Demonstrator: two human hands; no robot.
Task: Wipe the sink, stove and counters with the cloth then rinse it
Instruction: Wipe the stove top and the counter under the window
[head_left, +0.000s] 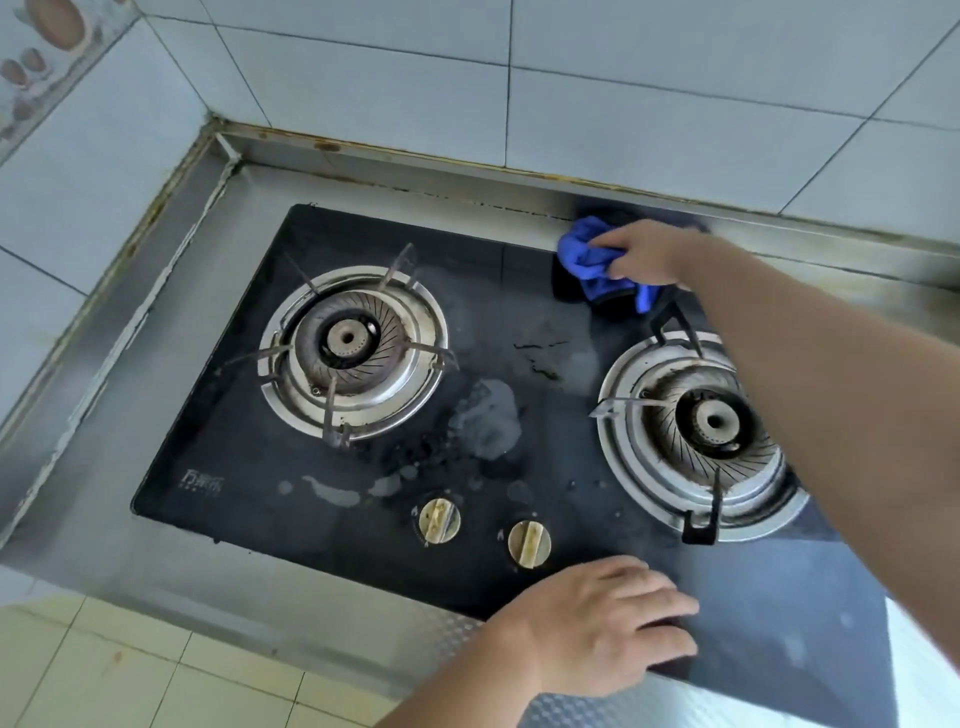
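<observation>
A black glass gas stove with two burners is set into a steel counter. My right hand is shut on a crumpled blue cloth and presses it on the stove's back edge, above the right burner. My right forearm crosses over that burner. My left hand lies flat, fingers spread, on the stove's front edge just below the two brass knobs. Wet patches and dark specks mark the glass between the burners. The sink is out of view.
The left burner has a raised pan support with prongs sticking up. Pale tiled walls close in the counter at the back and left, with a stained seam along the steel rim. Floor tiles show below the counter's front edge.
</observation>
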